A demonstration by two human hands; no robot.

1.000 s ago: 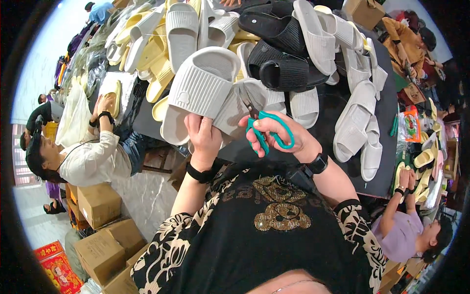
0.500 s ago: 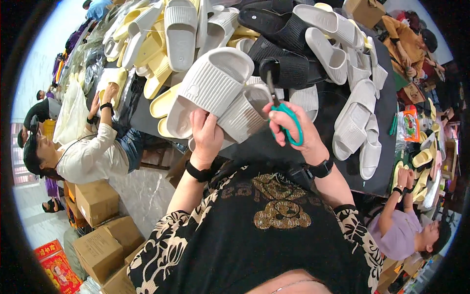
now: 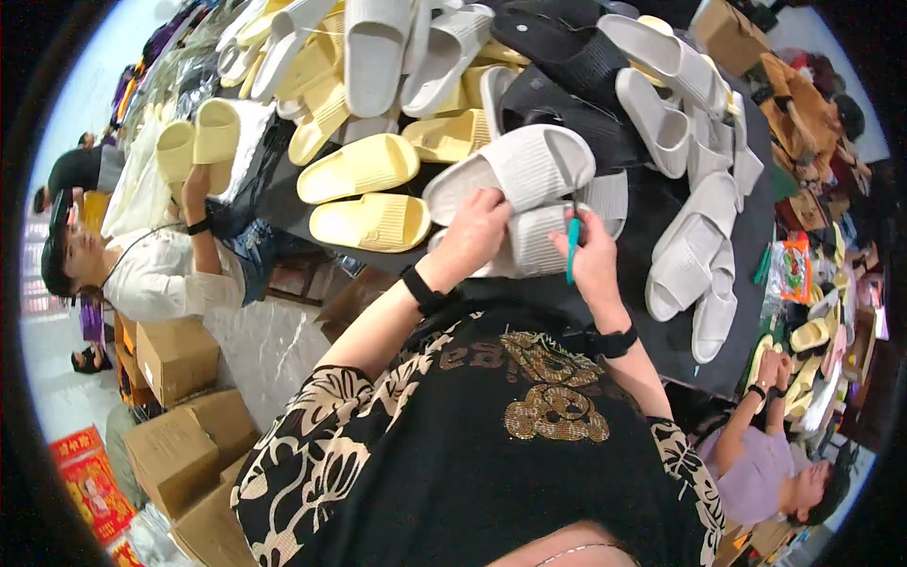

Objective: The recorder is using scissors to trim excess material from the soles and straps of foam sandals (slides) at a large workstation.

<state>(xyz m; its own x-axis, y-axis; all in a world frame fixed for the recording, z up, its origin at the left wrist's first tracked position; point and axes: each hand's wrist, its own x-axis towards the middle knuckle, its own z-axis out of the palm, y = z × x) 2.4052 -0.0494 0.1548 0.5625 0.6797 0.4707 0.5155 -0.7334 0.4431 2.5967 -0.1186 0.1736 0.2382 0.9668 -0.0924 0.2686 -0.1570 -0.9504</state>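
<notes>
A pair of light grey slide slippers (image 3: 540, 168) lies on the black table in front of me, ribbed straps uppermost. My left hand (image 3: 475, 233) grips the near edge of the upper slipper, fingers bent over it. The lower slipper (image 3: 540, 244) sits just nearer to me, partly covered by that hand. In my right hand (image 3: 595, 260) are teal-handled scissors (image 3: 573, 248), closed fingers around the handles. Their blades point away from me, up against the slippers' right ends; the tips are hard to make out. Left of the pair rest two yellow slippers (image 3: 368, 224).
Grey, yellow and black slippers (image 3: 567, 109) are heaped along the far side. More grey slippers (image 3: 694, 236) lie at right on the black table (image 3: 652, 331). A co-worker (image 3: 161, 274) at left handles yellow slippers; another (image 3: 756, 463) sits at right. Cardboard boxes (image 3: 179, 359) stand lower left.
The grey pair has moved right and away from me, down onto the table, uncovering the yellow slippers. The scissors have swung from beside the pair to its right ends.
</notes>
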